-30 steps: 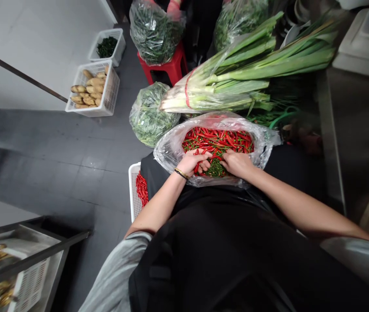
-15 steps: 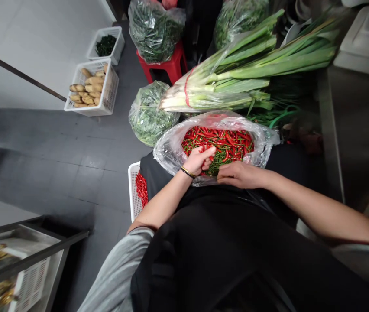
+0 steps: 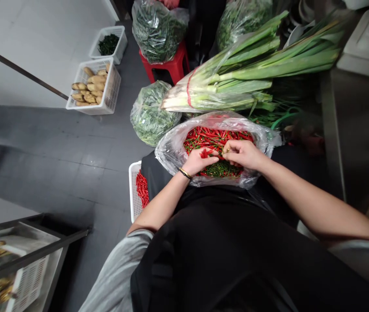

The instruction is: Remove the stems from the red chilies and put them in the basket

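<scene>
A clear plastic bag [image 3: 171,149] lies open on my lap, full of red chili peppers [image 3: 210,135] with green stems. Loose green stems [image 3: 221,169] are heaped on its near side. Above them, my left hand [image 3: 200,161] is closed around a few red chilies [image 3: 205,153]. My right hand [image 3: 241,154] meets it fingertip to fingertip, pinching at the stem end of a chili. What exactly sits between the right fingertips is too small to make out fully. Beside my left thigh, a white basket [image 3: 134,203] contains more red chilies, with no green stems visible.
Leeks [image 3: 200,91] tied with a red band lie just beyond the bag. Bagged greens [image 3: 153,113] rest on the floor, and another bag [image 3: 158,32] sits on a red stool [image 3: 179,58]. A basket of brown root vegetables [image 3: 111,93] stands left; a metal rack [image 3: 57,255] is lower left.
My right hand has moved from the near edge of the bag, up and forward to my left fingertips. The left hand has turned slightly, still holding chilies.
</scene>
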A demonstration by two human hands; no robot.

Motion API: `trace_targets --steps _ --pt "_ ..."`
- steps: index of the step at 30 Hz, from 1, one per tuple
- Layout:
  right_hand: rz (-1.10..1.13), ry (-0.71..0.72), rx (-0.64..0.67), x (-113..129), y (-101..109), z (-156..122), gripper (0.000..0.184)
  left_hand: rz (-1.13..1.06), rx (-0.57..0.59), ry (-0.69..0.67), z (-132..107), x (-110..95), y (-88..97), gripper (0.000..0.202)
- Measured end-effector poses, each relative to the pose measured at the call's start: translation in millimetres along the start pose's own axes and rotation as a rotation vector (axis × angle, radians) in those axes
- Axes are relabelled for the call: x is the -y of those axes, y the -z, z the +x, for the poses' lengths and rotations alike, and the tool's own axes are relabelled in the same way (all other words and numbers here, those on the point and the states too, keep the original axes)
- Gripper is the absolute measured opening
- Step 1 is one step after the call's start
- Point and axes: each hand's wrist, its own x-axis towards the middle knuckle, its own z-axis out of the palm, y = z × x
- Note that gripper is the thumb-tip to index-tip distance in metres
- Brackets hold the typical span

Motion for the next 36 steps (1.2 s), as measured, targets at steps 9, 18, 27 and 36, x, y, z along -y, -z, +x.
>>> trace_targets --steps 9,18,27,36 --pt "-0.549 0.091 -0.100 4.6 -24.2 -5.0 0.032 -0.084 0.215 0.174 -20.6 4.2 9.9 0.041" --pt "-0.854 0.035 0.273 26.2 -35.0 53.7 0.039 -0.235 0.003 -0.012 -18.0 -6.5 36.2 0.048" --pt "-0.537 0.219 0.165 11.8 6.5 20.5 0.028 0.539 -0.147 -0.449 -0.1 -12.7 22.2 0.011" --pt "0.268 0.265 0.326 22.7 9.4 4.1 0.033 0.439 0.149 -0.310 -7.4 -14.1 15.4 0.020"
